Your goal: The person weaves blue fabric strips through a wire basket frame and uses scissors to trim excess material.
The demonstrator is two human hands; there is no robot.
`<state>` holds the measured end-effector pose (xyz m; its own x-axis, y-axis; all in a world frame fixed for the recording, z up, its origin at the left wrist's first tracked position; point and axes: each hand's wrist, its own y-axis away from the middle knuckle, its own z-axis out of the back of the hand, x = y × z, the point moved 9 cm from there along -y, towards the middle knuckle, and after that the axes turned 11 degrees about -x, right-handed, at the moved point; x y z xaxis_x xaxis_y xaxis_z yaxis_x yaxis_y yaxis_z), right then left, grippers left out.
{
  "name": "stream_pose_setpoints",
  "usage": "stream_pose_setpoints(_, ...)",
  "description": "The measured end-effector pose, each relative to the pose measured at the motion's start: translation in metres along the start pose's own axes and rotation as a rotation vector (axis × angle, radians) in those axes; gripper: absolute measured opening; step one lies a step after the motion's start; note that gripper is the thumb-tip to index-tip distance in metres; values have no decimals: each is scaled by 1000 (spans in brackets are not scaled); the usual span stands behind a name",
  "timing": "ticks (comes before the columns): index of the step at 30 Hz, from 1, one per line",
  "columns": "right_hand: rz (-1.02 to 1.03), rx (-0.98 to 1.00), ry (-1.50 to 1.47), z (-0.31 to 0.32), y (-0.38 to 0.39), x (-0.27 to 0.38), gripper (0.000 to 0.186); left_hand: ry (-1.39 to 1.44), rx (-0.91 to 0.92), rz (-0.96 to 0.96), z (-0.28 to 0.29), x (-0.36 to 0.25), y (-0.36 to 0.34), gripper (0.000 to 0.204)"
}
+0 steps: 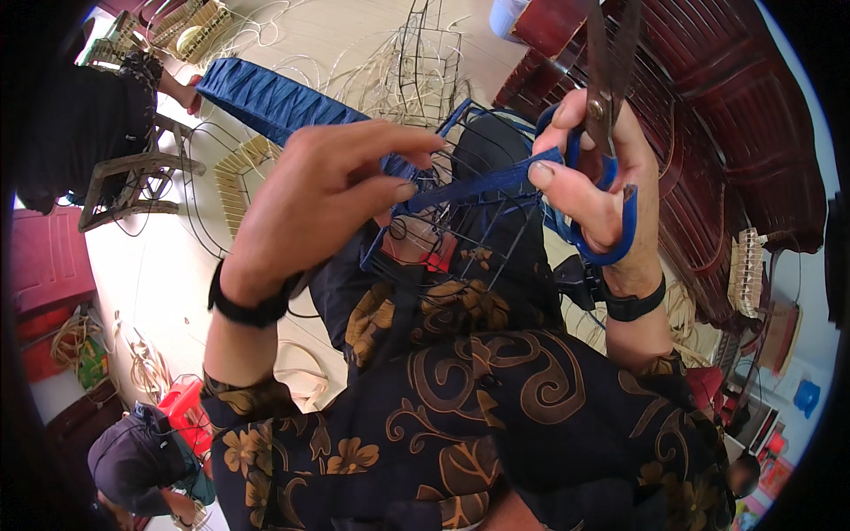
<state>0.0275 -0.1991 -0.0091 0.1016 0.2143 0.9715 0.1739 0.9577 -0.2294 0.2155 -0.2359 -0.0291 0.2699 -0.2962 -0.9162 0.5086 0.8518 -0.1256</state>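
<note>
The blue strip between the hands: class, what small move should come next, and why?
Probably pinch the blue strip near the frame with the left hand's fingers. The right hand's thumb already presses one end, while the left thumb and forefinger stand apart. The scissors' blades point away from the strip, so cutting seems less immediate.

Room to pass lies left of the left hand point(317, 188), over the pale smooth floor point(164, 283); a flat blue strip point(489, 182) bars the gap to the right hand point(586, 203), where blue-handled steel scissors point(599, 108) jut forward, with a dark-red wooden bench point(719, 102) farther right
</note>
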Motion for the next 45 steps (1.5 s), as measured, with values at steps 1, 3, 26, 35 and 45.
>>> stream_pose_setpoints(1,-18,21,19,-2,-2,1,32,40,97,75,-8,7,-6,28)
stream_pose_setpoints(3,19,41,9,-6,-8,5,32,98,272,165,-25,17,-12,21)
stream_pose_setpoints(26,-403,-260,611,190,-35,-208,48,89,96,223,-20,23,-24,9)
stream_pose_setpoints(35,-545,-534,810,336,-45,-340,55,146,65,276,-27,23,-25,10)
stream_pose_setpoints(45,-474,-102,-325,105,-35,-173,41,52,29,329,-30,19,-34,17)
